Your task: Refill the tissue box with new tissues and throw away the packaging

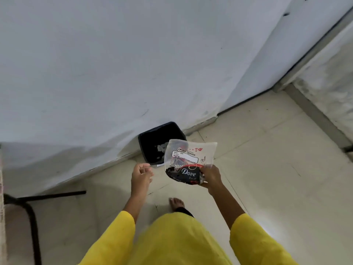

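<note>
My right hand [211, 178] grips the lower right corner of an empty clear plastic tissue wrapper [189, 161] with red and black print. The wrapper hangs flat in the air, its top edge over the near rim of a black waste bin [152, 138]. The bin stands on the floor against the wall and has a few pale scraps inside. My left hand [142, 174] is just left of the wrapper with its fingers loosely curled, pinching what looks like a thin clear strip. The tissue box is not in view.
A white wall [114, 64] rises right behind the bin. Pale floor tiles [267, 169] spread to the right. A black metal furniture leg [32, 217] stands at the lower left. My bare foot [176, 203] is on the floor below my hands.
</note>
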